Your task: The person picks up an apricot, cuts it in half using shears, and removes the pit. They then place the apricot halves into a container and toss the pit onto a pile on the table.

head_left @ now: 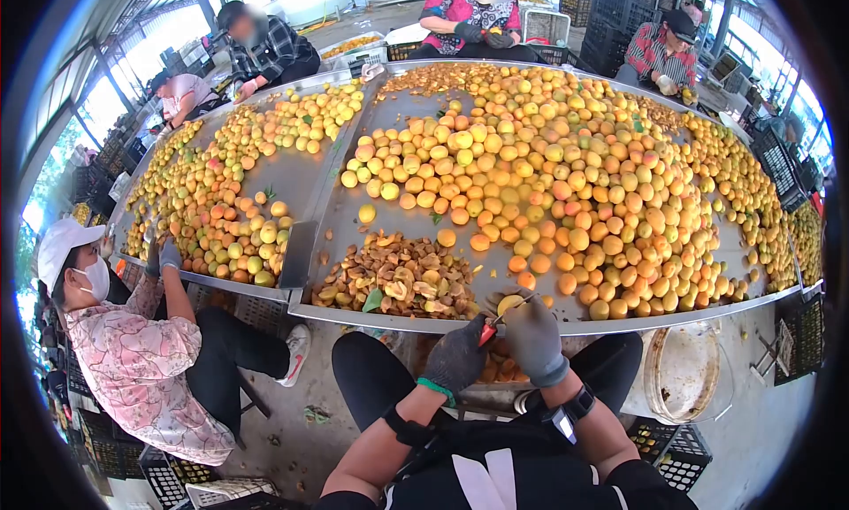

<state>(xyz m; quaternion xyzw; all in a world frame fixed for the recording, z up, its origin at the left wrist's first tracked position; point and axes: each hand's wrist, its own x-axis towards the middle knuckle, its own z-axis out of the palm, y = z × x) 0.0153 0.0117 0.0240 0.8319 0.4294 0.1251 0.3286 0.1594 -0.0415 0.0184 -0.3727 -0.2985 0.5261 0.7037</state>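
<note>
My left hand point(456, 355), in a dark grey glove with a green cuff, is closed round a small knife with a red handle point(487, 334). Its thin blade points up and right to a yellow apricot point(510, 305). My right hand point(536, 340), in a grey glove blurred at the fingers, is closed on that apricot. Both hands are over the near edge of the metal table point(398, 321), above my lap. Just beyond them, left of the blade, lies a heap of brownish apricot pieces point(398, 276). Whole apricots point(610, 236) spread over the table to the right.
A metal divider point(305, 236) splits the table. At the left, a masked person point(133, 333) sits beside more apricots point(234, 227). Several people sit along the far side. A white bucket point(681, 373) stands at right, near a black crate point(676, 452). Below my hands is a container of apricot pieces point(500, 368).
</note>
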